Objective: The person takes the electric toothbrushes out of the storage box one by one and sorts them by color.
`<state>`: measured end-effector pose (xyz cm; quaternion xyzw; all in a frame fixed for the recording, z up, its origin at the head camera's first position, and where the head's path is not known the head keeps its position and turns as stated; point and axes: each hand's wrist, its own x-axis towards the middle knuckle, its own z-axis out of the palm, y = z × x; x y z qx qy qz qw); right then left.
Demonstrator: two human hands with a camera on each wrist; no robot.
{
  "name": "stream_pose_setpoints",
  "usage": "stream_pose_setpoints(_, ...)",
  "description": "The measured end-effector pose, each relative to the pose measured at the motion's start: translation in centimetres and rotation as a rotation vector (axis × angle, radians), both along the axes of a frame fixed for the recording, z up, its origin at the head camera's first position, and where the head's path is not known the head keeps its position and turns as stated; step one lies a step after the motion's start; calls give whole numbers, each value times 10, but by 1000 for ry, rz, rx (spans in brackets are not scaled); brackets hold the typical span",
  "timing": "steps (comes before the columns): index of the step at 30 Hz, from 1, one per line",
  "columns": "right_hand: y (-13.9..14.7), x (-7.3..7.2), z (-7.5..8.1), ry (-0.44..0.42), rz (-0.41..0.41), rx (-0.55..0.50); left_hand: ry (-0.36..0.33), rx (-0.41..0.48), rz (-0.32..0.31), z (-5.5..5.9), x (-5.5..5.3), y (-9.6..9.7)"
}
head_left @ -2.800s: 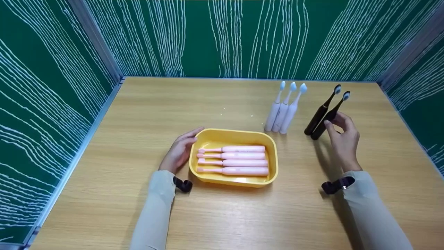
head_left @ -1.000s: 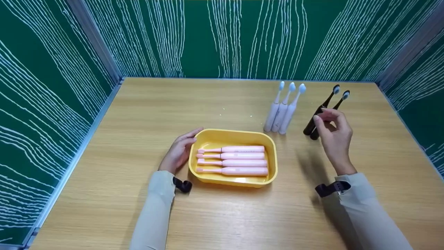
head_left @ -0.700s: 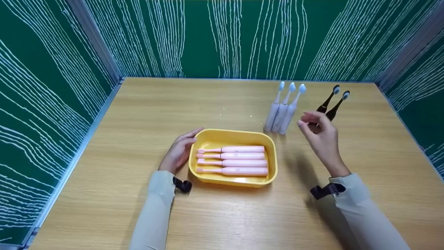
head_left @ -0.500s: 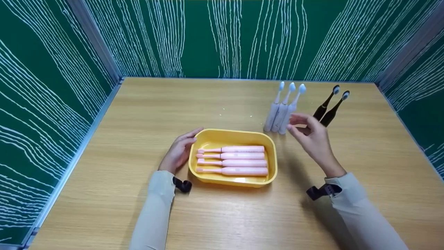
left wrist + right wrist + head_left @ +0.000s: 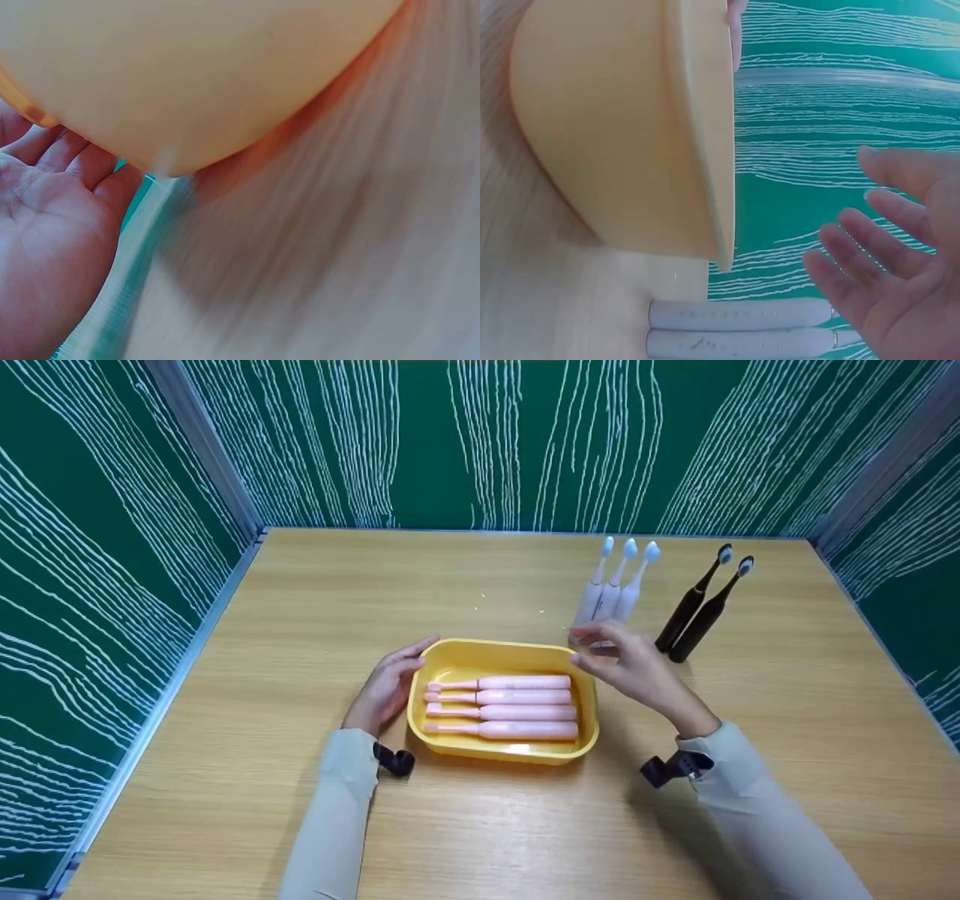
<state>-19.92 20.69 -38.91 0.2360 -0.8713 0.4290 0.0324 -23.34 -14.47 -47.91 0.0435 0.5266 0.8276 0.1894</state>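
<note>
A yellow rectangular bin [image 5: 487,754] stands mid-table, with several pink electric toothbrushes [image 5: 529,712] lying side by side in it, heads to the left. At the bin's left end my left hand [image 5: 382,688] rests against the outer wall, fingers extended along it in the left wrist view. My right hand [image 5: 634,667] hovers by the back right corner, fingers spread and nothing between them. Behind it stand three white electric toothbrushes [image 5: 628,598], their lower parts partly hidden by the hand in the head view. Two black electric toothbrushes [image 5: 690,619] stand upright further right.
Small white specks [image 5: 484,595] lie on the wooden table [image 5: 337,577] behind the bin. Green panels [image 5: 435,442] with wavy white lines enclose the table at the back and sides. Each wrist wears a black strap with a small camera [image 5: 395,761].
My right hand has let go of the front black toothbrush and moved left, past the white toothbrushes, to the bin's back right corner. The left hand and the bin have stayed in place.
</note>
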Motion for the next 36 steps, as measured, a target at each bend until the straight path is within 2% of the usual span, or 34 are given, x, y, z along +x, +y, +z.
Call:
stream_pose_setpoints(6, -9, -6, 6, -152, 51, 80, 0, 11, 6, -1, 0, 0)
stream_pose_setpoints(9, -13, -11, 8, -201, 75, 126, 3, 12, 1, -2, -1, 0)
stream_pose_setpoints(11, -16, -13, 9, -206, 97, 166, 2, 6, 2, -2, -1, 0)
stream_pose_setpoints(16, -24, -18, 11, -156, 161, 261, 0, -12, 9, -2, -1, 0)
stream_pose_setpoints(20, -31, -24, 13, -143, 183, 321, 1, -8, 0, -1, 0, 0)
stream_pose_setpoints(27, -40, -32, 13, -220, 236, 392, 5, -15, -6, -1, 0, 0)
stream_pose_setpoints(36, -54, -40, 10, -244, 296, 486, 1, -18, -8, 1, 0, -1)
